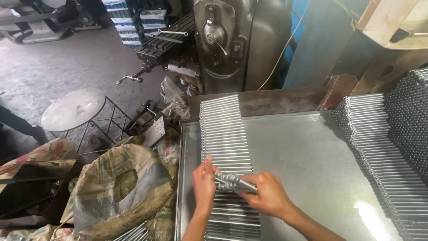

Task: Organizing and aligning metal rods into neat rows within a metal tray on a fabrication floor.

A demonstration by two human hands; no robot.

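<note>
My right hand (267,194) grips a small bundle of short metal rods (234,183), held slantwise just above a long neat row of identical rods (223,129) lying side by side on a shiny metal tray (294,151). Against the left ends of the bundled rods rests my left hand (204,183), its flat fingers pointing up. The row runs from the tray's far edge toward me and passes under both hands.
A big stack of the same rods (383,151) slopes along the tray's right side. Left of the tray stand stuffed sacks (120,187), a round metal stool (73,109) and a milling machine (218,44). A rusty metal wall (285,99) backs the tray.
</note>
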